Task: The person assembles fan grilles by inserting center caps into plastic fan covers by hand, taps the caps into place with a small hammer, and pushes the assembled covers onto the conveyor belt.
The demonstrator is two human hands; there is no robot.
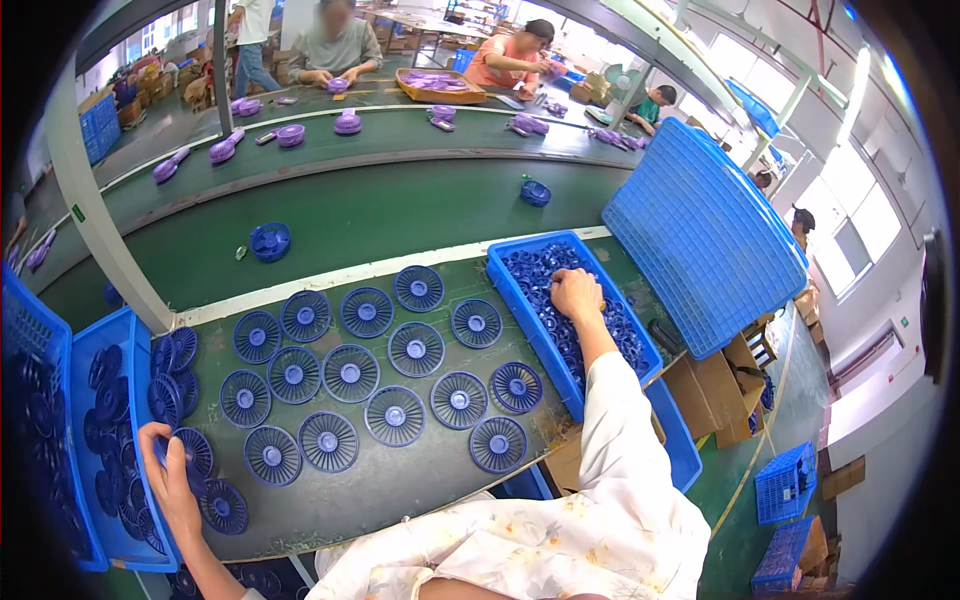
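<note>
Head view: the desk (pixel 375 478) is pretty crowded, with round dark-blue grilles (pixel 350 373) spread across the middle and more piled along its left edge. Left hand (pixel 175 488) is right by that pile, but can't tell if its fingers are pinching one. Right hand (pixel 580 295) is down in the blue tray (pixel 530 243) of small blue parts (pixel 535 275) on the right, fingers curled, and I can't see if they've got a piece.

As for clutter, a big blue crate (pixel 700 250) leans up just right of the tray, and a long blue bin (pixel 100 328) full of grilles sits left of the desk. A grey post (pixel 105 215) rises by the far left corner. Beyond, a green conveyor (pixel 380 210) carries two blue round pieces (pixel 270 242), with purple fans (pixel 225 147) farther off.
</note>
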